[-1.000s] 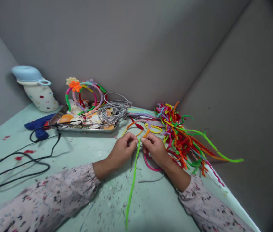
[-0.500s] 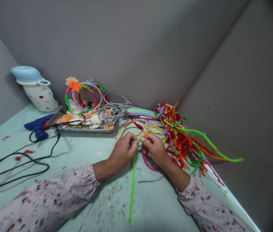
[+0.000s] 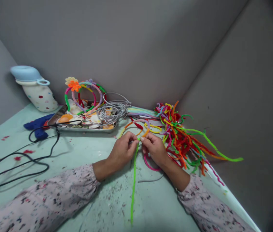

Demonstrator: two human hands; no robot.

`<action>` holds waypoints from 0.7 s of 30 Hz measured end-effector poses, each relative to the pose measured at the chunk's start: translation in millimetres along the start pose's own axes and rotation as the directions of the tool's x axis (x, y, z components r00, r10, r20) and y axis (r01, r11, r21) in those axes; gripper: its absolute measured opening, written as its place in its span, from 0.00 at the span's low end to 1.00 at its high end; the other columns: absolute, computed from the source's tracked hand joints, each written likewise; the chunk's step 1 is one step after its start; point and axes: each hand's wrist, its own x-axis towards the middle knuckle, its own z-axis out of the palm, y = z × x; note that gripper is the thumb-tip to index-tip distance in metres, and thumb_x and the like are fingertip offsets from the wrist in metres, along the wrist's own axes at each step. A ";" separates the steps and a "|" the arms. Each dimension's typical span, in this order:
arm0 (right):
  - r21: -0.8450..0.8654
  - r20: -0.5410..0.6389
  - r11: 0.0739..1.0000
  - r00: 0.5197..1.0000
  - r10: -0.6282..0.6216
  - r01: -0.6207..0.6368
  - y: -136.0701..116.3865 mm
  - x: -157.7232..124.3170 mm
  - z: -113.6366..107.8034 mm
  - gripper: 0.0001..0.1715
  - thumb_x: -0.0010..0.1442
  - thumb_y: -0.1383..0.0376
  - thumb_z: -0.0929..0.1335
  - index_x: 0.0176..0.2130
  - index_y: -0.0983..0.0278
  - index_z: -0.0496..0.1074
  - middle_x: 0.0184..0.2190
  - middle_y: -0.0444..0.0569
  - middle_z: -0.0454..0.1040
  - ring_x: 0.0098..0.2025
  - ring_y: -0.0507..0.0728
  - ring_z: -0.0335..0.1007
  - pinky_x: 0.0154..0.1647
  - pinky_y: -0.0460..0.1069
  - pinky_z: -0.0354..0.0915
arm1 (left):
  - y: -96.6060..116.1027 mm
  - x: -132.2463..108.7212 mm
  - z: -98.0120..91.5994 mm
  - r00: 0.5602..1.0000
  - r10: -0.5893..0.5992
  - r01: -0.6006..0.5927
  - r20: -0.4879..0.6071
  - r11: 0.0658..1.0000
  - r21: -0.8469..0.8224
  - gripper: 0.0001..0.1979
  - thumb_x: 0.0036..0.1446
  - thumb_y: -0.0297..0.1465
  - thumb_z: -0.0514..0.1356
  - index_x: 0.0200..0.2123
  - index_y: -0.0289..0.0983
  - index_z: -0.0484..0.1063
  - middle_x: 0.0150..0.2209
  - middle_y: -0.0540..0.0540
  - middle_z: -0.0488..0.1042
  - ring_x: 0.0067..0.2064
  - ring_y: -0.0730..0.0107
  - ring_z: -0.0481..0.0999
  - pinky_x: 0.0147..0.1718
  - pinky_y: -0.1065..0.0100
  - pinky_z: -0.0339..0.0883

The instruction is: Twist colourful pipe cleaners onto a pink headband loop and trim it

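Both hands meet over the middle of the table around a ring (image 3: 147, 127) wrapped in yellow, orange, pink and purple pipe cleaner. My left hand (image 3: 123, 149) pinches at the ring's near side, where a bright green pipe cleaner (image 3: 134, 183) is wound on. The green tail hangs down toward me. With thumb and fingers closed, my right hand (image 3: 154, 149) grips the ring just right of the green wrap. A pink loop (image 3: 148, 163) lies partly hidden under my right hand, and a short grey wire (image 3: 149, 181) rests nearer me.
A metal tray (image 3: 88, 130) holds shells, finished rings with flowers and a coil of grey wire (image 3: 114, 109). Left of it are a blue glue gun (image 3: 38, 125) with a looping black cord (image 3: 47, 164) and a white bottle (image 3: 40, 95). Tangled pipe cleaners (image 3: 180, 138) lie right.
The lower end of the green pipe cleaner has swung slightly right. Both hands keep nearly the same place and grip.
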 end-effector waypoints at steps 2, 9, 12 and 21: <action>0.005 0.001 1.000 1.000 0.002 -0.002 -0.8 -0.2 0.0 0.17 0.55 0.56 0.67 0.22 0.61 0.61 0.12 0.38 0.64 0.16 0.49 0.56 0.19 0.45 0.56 | 0.7 -0.1 0.0 1.000 -0.007 0.007 0.001 1.000 -0.006 0.06 0.60 0.33 0.54 0.32 0.37 0.65 0.27 0.52 0.67 0.27 0.73 0.63 0.28 0.71 0.56; 0.010 0.000 1.000 1.000 0.001 -0.001 -1.3 -0.1 -0.3 0.17 0.55 0.56 0.67 0.23 0.61 0.61 0.12 0.38 0.64 0.16 0.49 0.56 0.19 0.45 0.56 | -0.4 -1.1 0.4 0.999 -0.019 0.022 0.028 0.994 -0.111 0.06 0.59 0.33 0.54 0.33 0.37 0.65 0.27 0.52 0.66 0.28 0.74 0.64 0.27 0.72 0.56; 0.007 0.003 1.000 1.000 0.001 -0.001 -1.1 0.0 -0.2 0.17 0.55 0.55 0.67 0.23 0.61 0.61 0.12 0.38 0.64 0.16 0.49 0.56 0.19 0.45 0.56 | 0.8 -0.6 0.2 1.000 -0.027 0.028 0.011 0.996 -0.088 0.06 0.58 0.33 0.55 0.33 0.37 0.65 0.27 0.53 0.66 0.26 0.75 0.63 0.27 0.72 0.55; 0.096 0.042 0.995 0.999 -0.008 0.004 4.0 -0.1 -2.4 0.14 0.56 0.57 0.67 0.25 0.63 0.65 0.14 0.39 0.66 0.17 0.49 0.58 0.20 0.45 0.55 | 2.1 -0.8 3.4 0.997 -0.079 0.080 0.022 0.995 -0.062 0.06 0.57 0.34 0.55 0.32 0.38 0.63 0.22 0.56 0.62 0.22 0.78 0.58 0.22 0.73 0.50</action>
